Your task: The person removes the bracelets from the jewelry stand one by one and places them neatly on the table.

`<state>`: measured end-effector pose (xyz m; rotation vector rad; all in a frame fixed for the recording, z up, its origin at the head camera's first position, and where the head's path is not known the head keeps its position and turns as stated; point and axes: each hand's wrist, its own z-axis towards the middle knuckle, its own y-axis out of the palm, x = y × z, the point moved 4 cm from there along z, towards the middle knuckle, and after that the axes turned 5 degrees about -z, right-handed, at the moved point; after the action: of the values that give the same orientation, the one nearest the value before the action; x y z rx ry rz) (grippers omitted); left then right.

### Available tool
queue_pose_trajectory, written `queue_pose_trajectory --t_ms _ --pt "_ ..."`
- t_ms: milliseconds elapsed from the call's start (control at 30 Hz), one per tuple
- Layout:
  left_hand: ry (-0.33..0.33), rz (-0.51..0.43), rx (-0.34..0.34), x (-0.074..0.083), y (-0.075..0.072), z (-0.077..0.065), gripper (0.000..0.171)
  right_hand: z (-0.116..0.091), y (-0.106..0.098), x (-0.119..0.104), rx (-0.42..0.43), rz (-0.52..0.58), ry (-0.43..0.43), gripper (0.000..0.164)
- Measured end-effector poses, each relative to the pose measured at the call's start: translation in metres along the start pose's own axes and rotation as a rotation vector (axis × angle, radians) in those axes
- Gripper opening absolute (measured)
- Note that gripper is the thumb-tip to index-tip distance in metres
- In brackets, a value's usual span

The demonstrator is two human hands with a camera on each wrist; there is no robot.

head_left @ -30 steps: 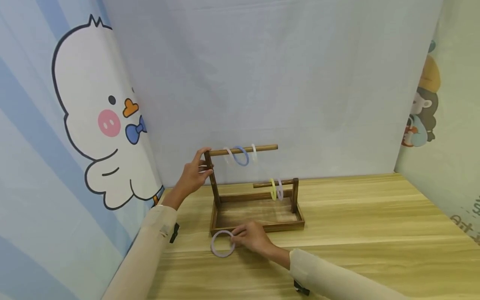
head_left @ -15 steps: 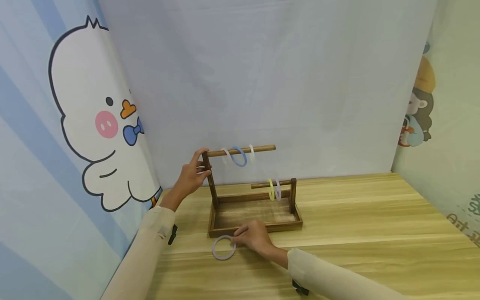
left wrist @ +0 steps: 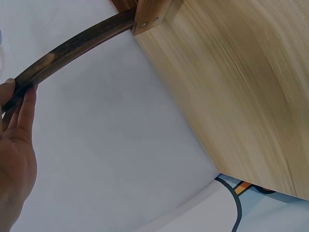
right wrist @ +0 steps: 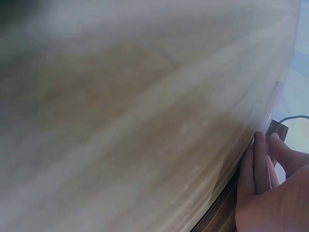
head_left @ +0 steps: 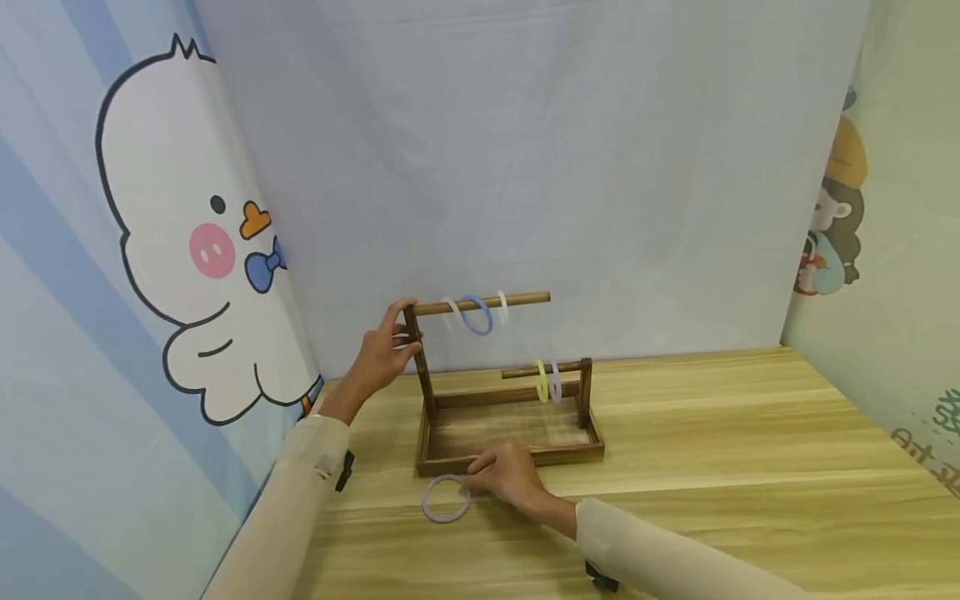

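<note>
A dark wooden stand (head_left: 510,457) with a tray base, two posts and two bars is on the table. My left hand (head_left: 382,350) grips the top of its tall left post (head_left: 423,375); the left wrist view shows thumb and fingers on either side of that post (left wrist: 72,48). Down in front of the tray, my right hand (head_left: 510,477) pinches the edge of a pale purple ring (head_left: 425,507). On the upper bar (head_left: 528,297) hang a pinkish-white ring, a blue ring (head_left: 489,323) and a white ring (head_left: 504,310). The lower bar carries a yellow ring (head_left: 542,383) and a lilac ring (head_left: 556,385).
The wood-grain table (head_left: 712,433) spreads to the right and in front of the stand. A grey backdrop (head_left: 562,167) rises behind it. At the left stands a cloth wall printed with a white cartoon bird (head_left: 165,167); a printed green wall (head_left: 900,250) borders the right.
The purple ring and right hand have shifted slightly down in the head view, the ring a little more than the hand. My left hand stays on the post. The whole view drifts slightly.
</note>
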<state>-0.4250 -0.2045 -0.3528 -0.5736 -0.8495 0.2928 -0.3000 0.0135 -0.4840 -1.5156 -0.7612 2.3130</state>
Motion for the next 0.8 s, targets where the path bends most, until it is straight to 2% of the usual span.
queue_pose_trajectory --t_ms 233,800 --pt "0.011 -0.007 0.008 -0.001 0.0 0.001 0.076 -0.001 -0.003 0.0 -0.048 0.069 0.013 0.018" --pt "0.0 -0.013 0.006 -0.003 0.002 0.001 0.076 0.003 -0.024 -0.001 -0.092 0.105 0.057 0.02"
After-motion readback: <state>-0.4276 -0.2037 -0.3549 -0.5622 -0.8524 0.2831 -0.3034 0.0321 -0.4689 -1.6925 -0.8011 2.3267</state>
